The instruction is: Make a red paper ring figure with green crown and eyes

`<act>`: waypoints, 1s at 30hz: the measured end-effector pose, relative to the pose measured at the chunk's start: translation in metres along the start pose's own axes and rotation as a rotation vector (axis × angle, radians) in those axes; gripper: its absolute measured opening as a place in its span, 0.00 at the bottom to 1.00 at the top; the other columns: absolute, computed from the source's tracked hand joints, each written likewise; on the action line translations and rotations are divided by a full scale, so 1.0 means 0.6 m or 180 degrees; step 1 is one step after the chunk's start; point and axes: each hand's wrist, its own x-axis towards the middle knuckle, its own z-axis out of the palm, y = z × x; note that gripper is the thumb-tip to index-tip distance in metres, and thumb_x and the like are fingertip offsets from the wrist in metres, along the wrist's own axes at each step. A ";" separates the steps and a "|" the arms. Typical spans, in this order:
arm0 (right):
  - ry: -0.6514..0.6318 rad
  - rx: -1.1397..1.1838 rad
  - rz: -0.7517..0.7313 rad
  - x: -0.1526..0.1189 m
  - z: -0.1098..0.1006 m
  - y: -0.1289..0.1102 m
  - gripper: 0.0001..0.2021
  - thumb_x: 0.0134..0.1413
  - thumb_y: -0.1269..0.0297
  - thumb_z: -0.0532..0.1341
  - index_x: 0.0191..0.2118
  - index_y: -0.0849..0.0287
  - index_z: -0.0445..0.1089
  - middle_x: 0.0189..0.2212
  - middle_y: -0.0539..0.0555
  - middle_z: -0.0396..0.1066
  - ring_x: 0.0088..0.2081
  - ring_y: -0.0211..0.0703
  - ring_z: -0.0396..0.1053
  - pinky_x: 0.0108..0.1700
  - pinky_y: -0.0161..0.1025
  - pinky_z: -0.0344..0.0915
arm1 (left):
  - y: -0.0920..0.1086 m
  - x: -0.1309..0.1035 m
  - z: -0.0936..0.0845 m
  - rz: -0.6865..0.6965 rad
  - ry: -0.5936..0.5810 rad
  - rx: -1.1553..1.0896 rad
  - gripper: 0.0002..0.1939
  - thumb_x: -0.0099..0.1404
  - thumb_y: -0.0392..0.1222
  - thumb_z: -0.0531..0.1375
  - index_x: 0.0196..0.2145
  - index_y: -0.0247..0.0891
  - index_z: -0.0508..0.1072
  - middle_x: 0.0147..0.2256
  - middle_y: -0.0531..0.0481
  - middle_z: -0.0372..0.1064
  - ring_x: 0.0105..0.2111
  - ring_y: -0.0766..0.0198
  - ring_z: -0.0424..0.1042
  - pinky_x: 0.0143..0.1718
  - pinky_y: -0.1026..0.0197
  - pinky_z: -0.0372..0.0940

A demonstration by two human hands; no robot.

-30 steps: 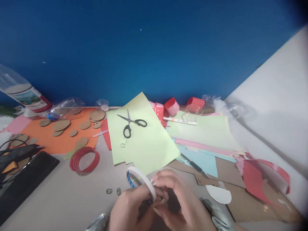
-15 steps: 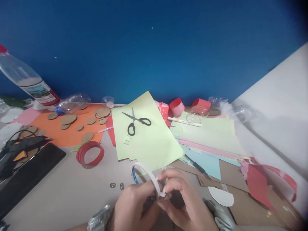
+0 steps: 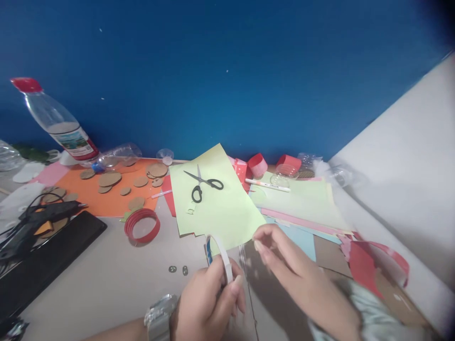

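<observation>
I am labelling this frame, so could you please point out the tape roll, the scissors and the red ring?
tape roll (image 3: 222, 258): head view, on its white outer band.
scissors (image 3: 196, 193): head view, on one black handle loop.
red ring (image 3: 141, 225): head view, on its rim.

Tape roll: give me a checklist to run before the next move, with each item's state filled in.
1. Left hand grips the tape roll: ok.
2. Right hand pinches a pulled strip: cannot tell, the tape is too thin and clear to see.
3. Scissors within sight, lying on the green sheet: ok.
4. Scissors closed: not ok, the blades are apart.
5. Tape roll clear of the table: ok, held upright above it.
</observation>
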 end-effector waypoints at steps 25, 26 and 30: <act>0.0736 -0.2322 0.0240 0.042 -0.057 0.121 0.11 0.67 0.64 0.47 0.46 0.60 0.63 0.43 0.63 0.72 0.38 0.53 0.75 0.36 0.45 0.67 | -0.010 0.005 -0.005 0.0343 -0.0134 0.0129 0.07 0.74 0.39 0.47 0.38 0.40 0.62 0.24 0.53 0.72 0.25 0.65 0.69 0.31 0.66 0.62; 0.0650 -0.2218 0.0093 0.043 -0.048 0.119 0.10 0.66 0.65 0.47 0.44 0.59 0.64 0.40 0.62 0.73 0.38 0.53 0.74 0.37 0.45 0.67 | -0.010 0.005 -0.005 0.0353 -0.0129 0.0137 0.07 0.74 0.39 0.47 0.39 0.40 0.63 0.24 0.53 0.72 0.25 0.65 0.69 0.31 0.66 0.62; 0.0378 -0.1909 -0.0184 0.046 -0.023 0.117 0.10 0.63 0.69 0.48 0.37 0.58 0.66 0.32 0.57 0.72 0.33 0.51 0.72 0.35 0.45 0.66 | -0.012 0.004 -0.005 0.0328 -0.0172 0.0190 0.07 0.74 0.39 0.46 0.41 0.40 0.63 0.24 0.53 0.72 0.25 0.66 0.69 0.31 0.66 0.61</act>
